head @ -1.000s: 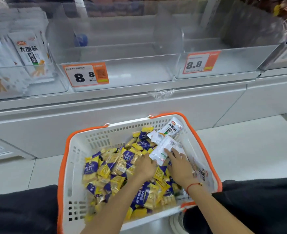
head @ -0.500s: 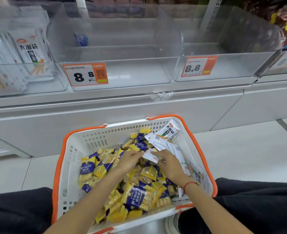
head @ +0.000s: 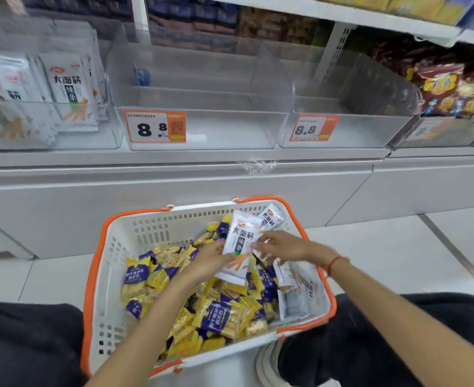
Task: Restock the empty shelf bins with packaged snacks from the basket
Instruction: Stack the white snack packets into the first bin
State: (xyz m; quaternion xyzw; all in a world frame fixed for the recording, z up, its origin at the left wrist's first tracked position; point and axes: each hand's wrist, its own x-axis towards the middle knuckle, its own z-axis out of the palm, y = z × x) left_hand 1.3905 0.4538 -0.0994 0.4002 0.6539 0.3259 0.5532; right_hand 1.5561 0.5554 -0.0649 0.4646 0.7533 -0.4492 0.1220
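A white basket (head: 124, 247) with perforated walls and an orange rim sits on the floor, just below the shelf. It is heaped with small yellow-and-purple snack packs (head: 224, 317), mostly on its left and middle. Flat white packets (head: 297, 291) stand along the basket's right wall, and another white packet (head: 270, 217) leans in its far right corner. One white packet with black lettering (head: 237, 247) is lifted upright above the heap, near the basket's far side. Above the basket, two clear empty bins (head: 202, 118) (head: 350, 127) with orange 8.8 tags stand side by side on the shelf.
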